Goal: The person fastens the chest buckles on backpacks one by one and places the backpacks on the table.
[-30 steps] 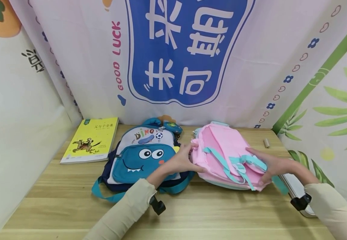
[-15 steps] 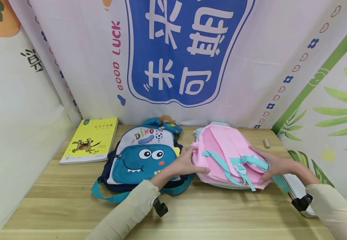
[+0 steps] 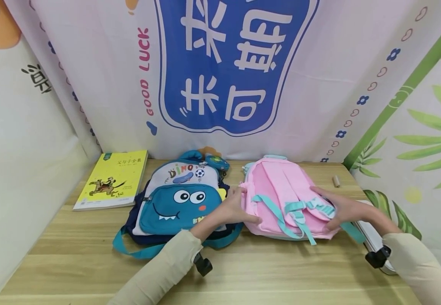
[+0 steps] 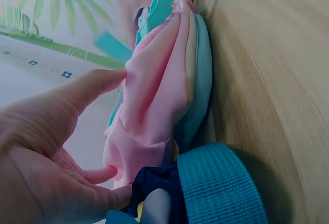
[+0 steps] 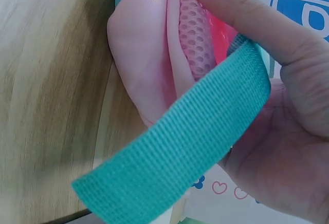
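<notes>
Head view: left hand [image 3: 231, 209] and right hand [image 3: 345, 207] each clamp a side of the pink backpack [image 3: 277, 186], nearer the right edge of the tabletop [image 3: 262, 271]; probably soft and light, it suits side grips or the top handle [image 3: 275, 156], farthest back.

2 beige slvs [image 3: 158, 267], wrinkled; 2 small blk wrist units [image 3: 204, 264], 1 each side.

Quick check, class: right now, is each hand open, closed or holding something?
Left hand: holding one side of the pink backpack.
Right hand: holding the opposite side.
</notes>
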### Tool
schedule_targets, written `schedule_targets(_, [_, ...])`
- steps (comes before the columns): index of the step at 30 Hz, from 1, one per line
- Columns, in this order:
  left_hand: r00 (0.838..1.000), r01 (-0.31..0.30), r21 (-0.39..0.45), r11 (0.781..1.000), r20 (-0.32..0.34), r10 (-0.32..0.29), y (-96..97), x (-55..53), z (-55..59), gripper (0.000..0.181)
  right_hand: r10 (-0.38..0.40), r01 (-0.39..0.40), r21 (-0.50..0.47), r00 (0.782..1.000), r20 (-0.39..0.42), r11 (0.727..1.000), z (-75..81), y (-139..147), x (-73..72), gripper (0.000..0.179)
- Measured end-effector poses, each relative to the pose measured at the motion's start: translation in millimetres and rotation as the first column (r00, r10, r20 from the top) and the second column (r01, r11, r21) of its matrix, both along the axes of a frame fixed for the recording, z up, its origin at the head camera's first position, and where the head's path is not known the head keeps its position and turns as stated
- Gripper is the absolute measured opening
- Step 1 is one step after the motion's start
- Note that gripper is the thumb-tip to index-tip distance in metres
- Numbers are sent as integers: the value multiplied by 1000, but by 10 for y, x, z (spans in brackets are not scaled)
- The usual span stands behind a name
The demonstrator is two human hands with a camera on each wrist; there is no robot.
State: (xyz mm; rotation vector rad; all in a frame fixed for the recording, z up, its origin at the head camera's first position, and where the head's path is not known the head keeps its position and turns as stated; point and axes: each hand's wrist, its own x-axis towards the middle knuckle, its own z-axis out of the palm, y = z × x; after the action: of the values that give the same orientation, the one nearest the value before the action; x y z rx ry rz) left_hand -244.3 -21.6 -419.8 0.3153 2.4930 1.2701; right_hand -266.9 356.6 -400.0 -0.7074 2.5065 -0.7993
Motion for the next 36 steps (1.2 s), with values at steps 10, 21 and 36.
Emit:
schedule_targets(10, [1000, 3, -85, 996, -7, -4, -1, 40, 52, 102, -4, 4, 10, 1000, 27, 1000, 3, -71, -8, 127])
schedule_targets(21, [1000, 10, -113, 994, -15, -12, -8, 51, 64, 103, -20, 18, 52, 999, 42, 998, -3, -119, -18, 127])
schedule_targets(36, [981, 9, -110, 994, -190, -30, 46, -18, 440, 96, -30, 21, 99, 996, 89, 995, 25, -199, -25, 126])
